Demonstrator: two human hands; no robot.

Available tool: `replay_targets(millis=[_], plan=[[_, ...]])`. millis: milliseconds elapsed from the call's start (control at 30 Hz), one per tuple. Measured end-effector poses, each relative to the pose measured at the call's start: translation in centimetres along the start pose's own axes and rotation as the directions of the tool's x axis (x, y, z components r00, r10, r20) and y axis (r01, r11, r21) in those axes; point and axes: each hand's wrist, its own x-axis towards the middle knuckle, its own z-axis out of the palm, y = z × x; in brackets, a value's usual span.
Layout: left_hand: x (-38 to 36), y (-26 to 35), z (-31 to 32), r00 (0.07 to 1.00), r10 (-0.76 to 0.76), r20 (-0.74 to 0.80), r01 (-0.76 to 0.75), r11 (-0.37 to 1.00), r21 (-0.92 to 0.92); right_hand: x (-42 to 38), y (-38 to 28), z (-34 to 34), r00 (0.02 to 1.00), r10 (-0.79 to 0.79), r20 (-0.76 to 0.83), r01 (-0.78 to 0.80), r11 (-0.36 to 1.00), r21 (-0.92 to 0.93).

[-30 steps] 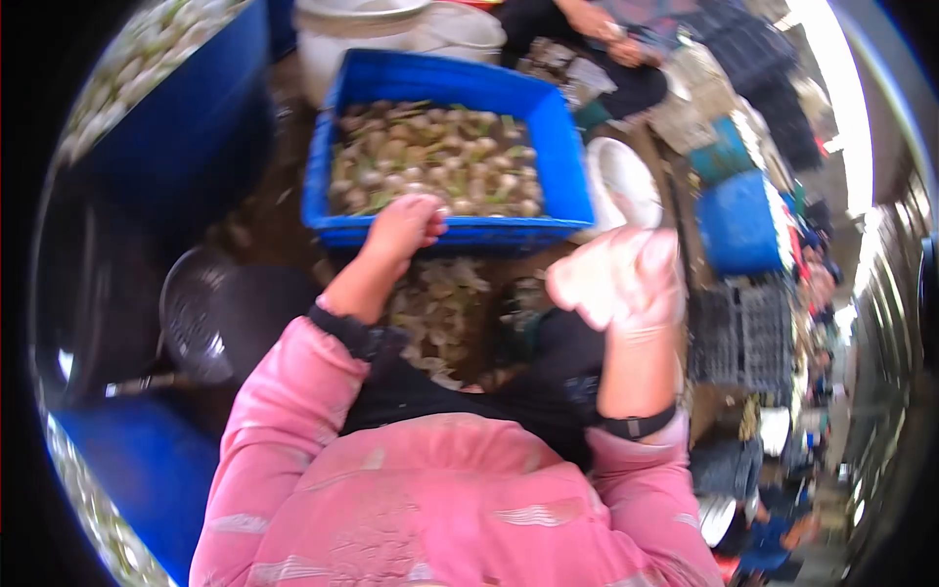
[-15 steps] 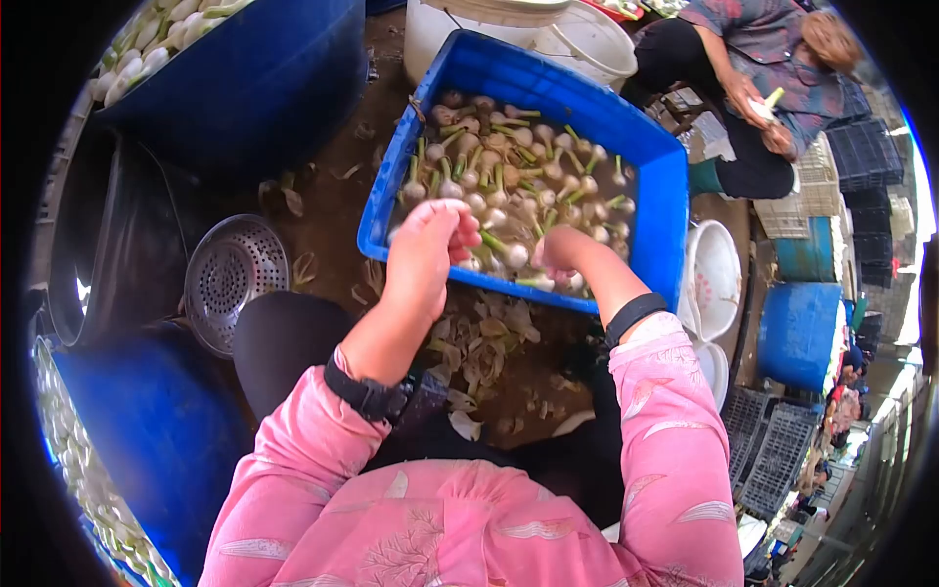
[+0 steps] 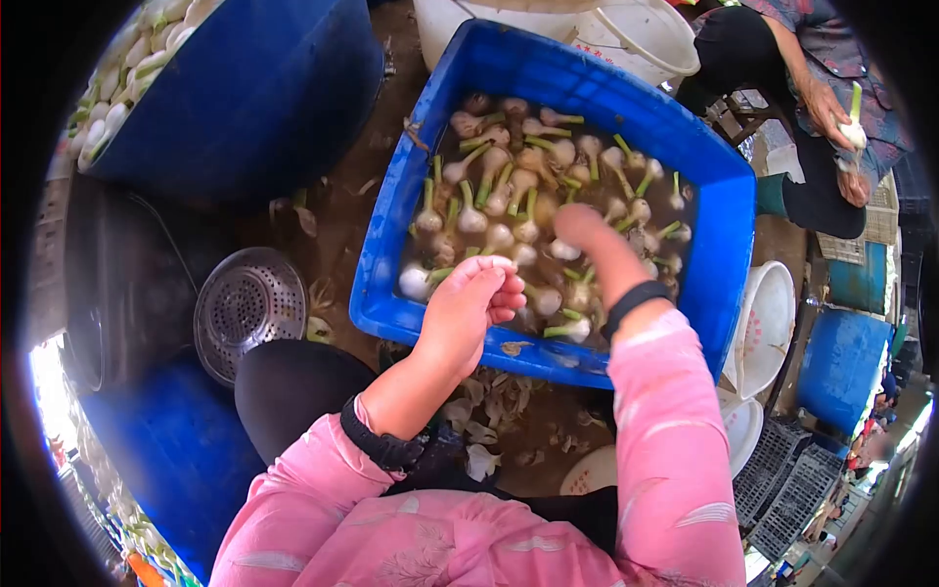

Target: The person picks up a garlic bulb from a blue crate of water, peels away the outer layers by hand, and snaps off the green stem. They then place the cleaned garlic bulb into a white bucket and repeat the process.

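A blue plastic tub (image 3: 729, 245) in front of me holds murky water with many garlic bulbs (image 3: 472, 217) floating in it, their green stems cut short. Over the tub's near edge, my left hand (image 3: 479, 298) has its fingers curled together; what is in them, if anything, is hidden. One whitish garlic bulb (image 3: 415, 282) lies just left of that hand. My right hand (image 3: 584, 230) reaches down among the bulbs near the middle of the tub. Its fingers are blurred and hidden from view, so a hold cannot be made out.
A metal colander (image 3: 245, 308) stands left of the tub, with peeled skins (image 3: 479, 430) on the floor. A large blue vat (image 3: 264, 108) of white bulbs is at upper left. White buckets (image 3: 763, 328) flank the tub. Another person's hand (image 3: 827, 108) holds a garlic bulb at upper right.
My right hand has moved farther into the tub, away from its near edge. The left hand stays curled over the near side. The view has shifted, and the co-worker's hands have moved apart.
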Motion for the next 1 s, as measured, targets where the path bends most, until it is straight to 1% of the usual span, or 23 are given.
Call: replay_targets(millis=[33, 67, 100, 133, 167, 267, 300, 333, 400, 433, 467, 500, 533, 567, 600, 633, 667, 700, 733, 800, 833, 933, 1000], plan=[[0.1, -0.1, -0.1, 1.000, -0.002, 0.005, 0.002, 1.000, -0.031, -2.5, -0.4, -1.2, 0.983, 0.172, -0.056, -0.143, 0.930, 0.340], [0.1, 0.0, -0.1, 0.999, -0.037, -0.017, 0.036, 0.997, -0.063, -5.0, -0.8, -1.3, 0.941, 0.204, -0.268, -0.075, 0.902, 0.424], [0.2, 0.2, -0.1, 0.997, -0.072, -0.031, 0.069, 0.993, -0.093, -7.6, -1.2, -1.0, 0.848, 0.252, -0.466, 0.009, 0.872, 0.489], [0.1, 0.2, 0.0, 0.993, -0.111, -0.043, 0.105, 0.986, -0.128, -10.1, -1.7, -0.8, 0.745, 0.231, -0.626, 0.139, 0.864, 0.484], [0.0, 0.2, 0.1, 0.992, -0.126, -0.003, 0.123, 0.972, -0.198, -12.5, -2.1, -0.5, 0.612, 0.209, -0.763, 0.266, 0.854, 0.447], [-1.0, 1.2, 1.1, 0.946, -0.239, 0.221, 0.310, 0.869, -0.386, -17.9, -5.0, 0.6, 0.370, 0.136, -0.919, 0.351, 0.895, 0.274], [-0.7, 1.0, 0.6, 0.874, -0.160, 0.459, 0.352, 0.860, -0.370, -18.6, -6.1, 1.1, 0.336, 0.147, -0.930, 0.393, 0.876, 0.281], [-0.9, 0.6, 0.4, 0.879, -0.128, 0.460, 0.305, 0.891, -0.335, -19.1, -7.2, 1.5, 0.298, 0.163, -0.941, 0.434, 0.855, 0.285], [-1.8, 0.3, 0.8, 0.880, -0.062, 0.471, 0.206, 0.944, -0.259, -20.6, -8.3, 1.7, 0.336, 0.156, -0.929, 0.389, 0.875, 0.289], [-2.7, 0.3, 1.2, 0.858, -0.056, 0.511, 0.246, 0.918, -0.311, -21.2, -8.6, 1.8, 0.373, 0.157, -0.915, 0.367, 0.880, 0.301], [-3.1, -0.1, 1.3, 0.855, -0.009, 0.519, 0.199, 0.929, -0.311, -21.7, -8.8, 2.0, 0.407, 0.159, -0.900, 0.345, 0.885, 0.312], [-3.3, -0.4, 1.3, 0.850, 0.039, 0.526, 0.148, 0.939, -0.310, -22.1, -9.0, 2.1, 0.448, 0.211, -0.869, 0.297, 0.881, 0.367], [-3.6, -0.6, 1.2, 0.844, 0.087, 0.529, 0.098, 0.946, -0.310, -22.8, -9.4, 2.3, 0.416, 0.229, -0.880, 0.245, 0.904, 0.351], [-4.0, -0.5, 0.8, 0.837, 0.082, 0.542, 0.123, 0.935, -0.332, -23.6, -9.8, 2.4, 0.384, 0.242, -0.891, 0.195, 0.922, 0.334], [-4.6, -0.5, 0.8, 0.871, 0.122, 0.476, 0.008, 0.965, -0.261, -24.5, -10.3, 2.2, 0.351, 0.252, -0.902, 0.145, 0.937, 0.318], [-5.2, -0.3, 0.9, 0.895, 0.168, 0.412, -0.102, 0.979, -0.176, -26.2, -10.6, 1.9, 0.491, 0.403, -0.773, 0.175, 0.823, 0.540], [-5.7, -0.2, 1.1, 0.909, 0.223, 0.353, -0.206, 0.975, -0.085, -26.4, -9.9, 2.6, 0.396, 0.393, -0.830, 0.307, 0.795, 0.523], [-5.8, -0.3, 0.9, 0.885, 0.293, 0.362, -0.335, 0.941, 0.057, -27.7, -10.4, 2.3, 0.394, 0.380, -0.837, 0.354, 0.778, 0.520], [-6.2, -0.5, 0.8, 0.873, 0.298, 0.386, -0.360, 0.927, 0.100, -28.9, -11.1, 2.2, 0.396, 0.372, -0.839, 0.396, 0.755, 0.522], [-6.9, -0.7, 0.9, 0.847, 0.296, 0.441, -0.409, 0.894, 0.186, -29.5, -11.8, 2.5, 0.384, 0.342, -0.858, 0.306, 0.829, 0.468], [-7.0, -1.3, 1.2, 0.835, 0.354, 0.421, -0.458, 0.871, 0.176, -29.5, -11.8, 2.8, 0.367, 0.329, -0.870, 0.295, 0.846, 0.445], [-8.3, -1.1, 1.3, 0.834, 0.352, 0.425, -0.511, 0.784, 0.352, -29.6, -12.1, 3.8, 0.367, 0.310, -0.877, 0.239, 0.880, 0.411], [-8.1, -1.2, 0.8, 0.801, 0.379, 0.463, -0.572, 0.711, 0.409, -29.7, -12.3, 4.0, 0.370, 0.297, -0.880, 0.214, 0.895, 0.392]])
